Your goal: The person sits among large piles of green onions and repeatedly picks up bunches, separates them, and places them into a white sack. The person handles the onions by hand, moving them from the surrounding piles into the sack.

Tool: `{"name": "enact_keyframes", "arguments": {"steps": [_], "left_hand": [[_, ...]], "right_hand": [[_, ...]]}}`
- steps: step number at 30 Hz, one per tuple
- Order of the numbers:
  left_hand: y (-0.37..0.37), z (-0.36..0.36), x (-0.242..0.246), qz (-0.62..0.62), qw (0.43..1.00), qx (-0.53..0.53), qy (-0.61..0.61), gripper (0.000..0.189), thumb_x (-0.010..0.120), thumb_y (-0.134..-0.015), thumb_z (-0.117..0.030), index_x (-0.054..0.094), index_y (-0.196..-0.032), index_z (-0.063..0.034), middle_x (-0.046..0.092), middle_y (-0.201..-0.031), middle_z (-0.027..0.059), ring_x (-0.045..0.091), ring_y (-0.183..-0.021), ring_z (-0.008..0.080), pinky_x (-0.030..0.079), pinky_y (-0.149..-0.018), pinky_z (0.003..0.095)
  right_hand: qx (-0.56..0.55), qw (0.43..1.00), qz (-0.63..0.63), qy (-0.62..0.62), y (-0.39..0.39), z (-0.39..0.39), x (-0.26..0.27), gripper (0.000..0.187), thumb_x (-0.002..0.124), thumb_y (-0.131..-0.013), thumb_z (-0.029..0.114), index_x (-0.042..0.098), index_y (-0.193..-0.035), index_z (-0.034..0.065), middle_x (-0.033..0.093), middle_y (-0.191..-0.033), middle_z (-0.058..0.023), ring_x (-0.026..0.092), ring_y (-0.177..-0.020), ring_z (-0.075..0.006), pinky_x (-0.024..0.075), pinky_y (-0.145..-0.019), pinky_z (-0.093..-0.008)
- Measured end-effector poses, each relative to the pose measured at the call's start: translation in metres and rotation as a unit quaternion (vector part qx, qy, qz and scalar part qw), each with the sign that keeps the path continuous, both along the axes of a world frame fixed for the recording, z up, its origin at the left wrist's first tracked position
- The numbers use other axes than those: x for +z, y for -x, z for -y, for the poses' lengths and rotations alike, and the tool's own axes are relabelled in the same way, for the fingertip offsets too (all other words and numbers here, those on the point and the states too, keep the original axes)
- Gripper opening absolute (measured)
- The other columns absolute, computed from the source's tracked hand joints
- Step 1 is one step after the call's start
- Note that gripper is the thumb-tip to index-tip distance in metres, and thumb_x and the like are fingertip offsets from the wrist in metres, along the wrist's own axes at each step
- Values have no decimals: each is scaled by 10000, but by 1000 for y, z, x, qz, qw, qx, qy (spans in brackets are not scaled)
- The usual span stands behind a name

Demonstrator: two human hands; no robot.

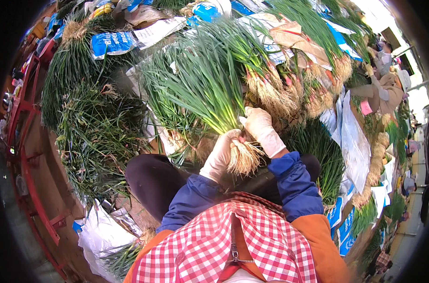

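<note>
My left hand (222, 154), in a pale glove, grips a bunch of green onions (218, 102) just above the roots. The long green leaves fan away from me, and the pale roots (245, 157) hang towards my lap. My right hand (259, 128), gloved too, is at the right side of the same bunch, with thumb and fingers at the lower stalks; whether it holds a stalk is unclear. Beyond it lie more green onion bunches (267, 83) with pinkish bases and bushy roots. Loose onions (175, 116) lie beneath the bunch on printed sacks.
A heap of loose green leaves (97, 141) lies left, beside a red metal frame (30, 177). A blue printed sack (113, 43) lies ahead, a white plastic bag (103, 240) at lower left. Plastic sheeting (354, 141) is at right, and another person (385, 88) sits beyond.
</note>
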State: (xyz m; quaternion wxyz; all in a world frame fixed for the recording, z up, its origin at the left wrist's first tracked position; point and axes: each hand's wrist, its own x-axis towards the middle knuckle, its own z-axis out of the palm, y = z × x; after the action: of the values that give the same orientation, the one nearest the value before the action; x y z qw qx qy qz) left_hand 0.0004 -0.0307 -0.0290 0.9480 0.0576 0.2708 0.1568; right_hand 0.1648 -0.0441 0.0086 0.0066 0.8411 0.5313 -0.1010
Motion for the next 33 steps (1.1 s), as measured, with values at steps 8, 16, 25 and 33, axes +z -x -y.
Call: {"name": "enact_keyframes", "arguments": {"steps": [8, 16, 25, 33], "left_hand": [[16, -4, 28, 131, 988, 81, 16, 188, 578, -905, -141, 561, -1088, -101, 587, -961, 65, 572, -869, 219, 505, -799, 361], [15, -30, 26, 161, 983, 84, 20, 227, 606, -865, -167, 608, -1064, -57, 656, -952, 157, 621, -841, 291, 530, -765, 416], [6, -35, -4, 85, 989, 82, 92, 504, 583, -846, -249, 551, -1265, 29, 668, -956, 145, 631, -872, 284, 520, -804, 423], [12, -42, 9, 196, 968, 109, 116, 379, 569, -875, -230, 581, -1173, 5, 663, -976, 169, 642, -915, 318, 531, -835, 438]], "right_hand": [[-225, 915, -8, -335, -89, 58, 32, 234, 536, -952, 309, 623, -895, 100, 654, -724, -151, 640, -616, -327, 488, -541, -446], [-310, 933, 137, 125, -165, 237, 40, 514, 668, -855, 425, 629, -1177, 27, 654, -1173, -217, 629, -1088, -367, 480, -964, -423], [-140, 988, 17, -66, -140, -115, 26, 377, 668, -868, 417, 687, -1019, 72, 690, -1025, -200, 664, -981, -348, 513, -854, -453], [85, 968, 224, -71, -247, -94, 36, 181, 599, -856, 182, 737, -897, 72, 714, -829, -128, 690, -816, -300, 533, -726, -395]]}}
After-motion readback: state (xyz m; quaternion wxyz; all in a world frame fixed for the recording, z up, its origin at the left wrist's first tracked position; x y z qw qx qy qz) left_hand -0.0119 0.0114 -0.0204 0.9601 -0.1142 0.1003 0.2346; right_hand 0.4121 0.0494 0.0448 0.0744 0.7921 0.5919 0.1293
